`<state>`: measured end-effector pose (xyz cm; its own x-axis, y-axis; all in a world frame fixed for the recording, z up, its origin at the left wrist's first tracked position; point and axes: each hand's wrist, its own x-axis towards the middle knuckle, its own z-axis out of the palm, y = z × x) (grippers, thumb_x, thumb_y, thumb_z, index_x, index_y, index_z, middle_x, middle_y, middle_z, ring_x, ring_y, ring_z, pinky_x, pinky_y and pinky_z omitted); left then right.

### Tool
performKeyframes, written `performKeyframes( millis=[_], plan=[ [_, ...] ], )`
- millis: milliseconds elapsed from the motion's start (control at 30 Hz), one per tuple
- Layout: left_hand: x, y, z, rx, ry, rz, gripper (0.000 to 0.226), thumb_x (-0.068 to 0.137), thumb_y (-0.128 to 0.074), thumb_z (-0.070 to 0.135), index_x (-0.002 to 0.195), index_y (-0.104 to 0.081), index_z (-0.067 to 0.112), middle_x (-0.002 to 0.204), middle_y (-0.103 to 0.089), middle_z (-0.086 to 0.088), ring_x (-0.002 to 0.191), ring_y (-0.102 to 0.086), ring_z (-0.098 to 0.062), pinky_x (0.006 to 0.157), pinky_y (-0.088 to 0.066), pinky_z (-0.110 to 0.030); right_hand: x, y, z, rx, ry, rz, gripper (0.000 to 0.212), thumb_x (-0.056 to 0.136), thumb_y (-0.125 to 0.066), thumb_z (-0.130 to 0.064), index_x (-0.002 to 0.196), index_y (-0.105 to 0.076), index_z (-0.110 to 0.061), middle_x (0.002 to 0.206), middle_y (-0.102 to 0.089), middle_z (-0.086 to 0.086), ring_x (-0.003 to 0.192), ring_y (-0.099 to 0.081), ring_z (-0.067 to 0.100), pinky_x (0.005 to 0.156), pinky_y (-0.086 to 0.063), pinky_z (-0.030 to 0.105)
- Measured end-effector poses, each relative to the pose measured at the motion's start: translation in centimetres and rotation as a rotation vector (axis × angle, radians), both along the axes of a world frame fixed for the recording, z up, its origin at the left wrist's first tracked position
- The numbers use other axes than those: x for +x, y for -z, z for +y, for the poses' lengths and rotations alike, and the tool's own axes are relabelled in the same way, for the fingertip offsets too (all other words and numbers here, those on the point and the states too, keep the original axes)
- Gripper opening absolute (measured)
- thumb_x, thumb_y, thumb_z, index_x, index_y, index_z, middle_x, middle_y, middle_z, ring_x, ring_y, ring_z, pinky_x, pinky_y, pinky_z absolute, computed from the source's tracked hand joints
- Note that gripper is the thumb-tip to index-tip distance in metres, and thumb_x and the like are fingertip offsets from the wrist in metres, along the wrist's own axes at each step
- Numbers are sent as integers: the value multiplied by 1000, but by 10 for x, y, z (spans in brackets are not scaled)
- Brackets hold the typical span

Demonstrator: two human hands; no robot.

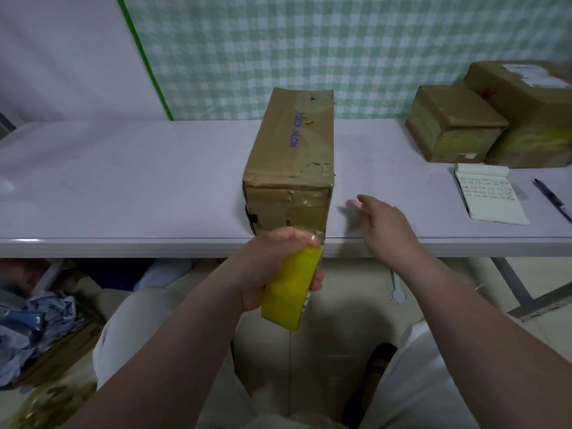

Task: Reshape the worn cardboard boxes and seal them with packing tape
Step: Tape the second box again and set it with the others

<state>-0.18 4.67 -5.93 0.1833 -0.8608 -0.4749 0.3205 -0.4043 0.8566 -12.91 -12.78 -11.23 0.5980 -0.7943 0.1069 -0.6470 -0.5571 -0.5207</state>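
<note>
Gripping a yellow roll of packing tape (291,287), left hand (272,267) sits below the table (123,187) edge, clear strip running up to the worn brown cardboard box (294,162) at near edge | right hand (383,224) fingers relaxed, just right of box, apart.

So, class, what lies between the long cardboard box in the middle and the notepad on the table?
In the head view, only the right hand hangs over that stretch; the table between box and notepad is otherwise bare.
</note>
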Motion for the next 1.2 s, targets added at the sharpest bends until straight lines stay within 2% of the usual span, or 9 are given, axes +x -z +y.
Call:
performKeyframes(
  millis=[200,300,400,467,767,900,1000,1100,1200],
  plan=[
    [1,2,2,-43,19,-44,23,99,-44,18,115,-56,7,86,-64,-22,69,-66,-25,68,-56,-32,4,17,-3,-78,-62,231,48,97,-42,-19,144,-34,-22,144,-40,5,122,-38,38,96,-32,38],
    [1,6,3,-60,17,-51,20,99,-44,18,112,-57,10,84,-66,-20,71,-66,-26,73,-54,-35,3,4,18,-164,92,-38,43,95,-47,-30,136,-50,-18,137,-52,9,120,-44,30,95,-29,29],
    [0,9,2,-76,-3,-61,18,99,-44,19,109,-58,13,82,-67,-18,72,-67,-26,73,-54,-36,1,-18,53,238,114,-436,14,92,-59,-28,101,-68,-23,87,-71,-1,79,-60,14,69,-40,23],
    [-1,12,0,-91,-5,-80,18,99,-44,20,110,-58,14,83,-67,-18,72,-67,-27,73,-52,-37,1,-27,72,511,56,-535,10,91,-61,-30,89,-68,-23,75,-66,-3,65,-56,6,61,-39,21],
    [-7,10,3,-113,59,-188,27,100,-45,20,125,-51,14,85,-68,-16,75,-68,-26,69,-52,-36,0,-37,88,699,12,-654,11,87,-65,-9,87,-64,2,66,-57,0,50,-50,-4,47,-40,12],
    [-11,9,5,-126,5,-258,39,96,-53,18,131,-42,31,100,-66,-19,74,-70,-29,68,-55,-37,3,-38,91,852,57,-652,14,92,-59,-14,79,-58,-10,65,-55,1,52,-51,2,54,-42,19],
    [-12,12,5,-150,-117,-434,42,89,-64,23,119,-39,40,101,-66,-15,70,-69,-25,61,-54,-33,5,-37,92,987,126,-685,20,94,-55,-14,74,-55,-15,62,-56,-1,54,-51,8,56,-42,22],
    [-11,17,5,-186,-119,-540,35,78,-63,39,102,-40,49,83,-71,-6,80,-65,-35,76,-52,-51,5,-38,92,1062,172,-712,17,95,-54,-14,78,-56,-15,63,-59,-3,53,-54,6,53,-42,21],
    [-12,16,7,-203,-60,-553,29,78,-56,42,102,-44,51,86,-72,-5,87,-66,-35,85,-51,-58,5,-40,91,1045,154,-713,15,95,-54,-13,80,-56,-14,64,-60,-3,54,-54,5,54,-43,21]
  ],
)
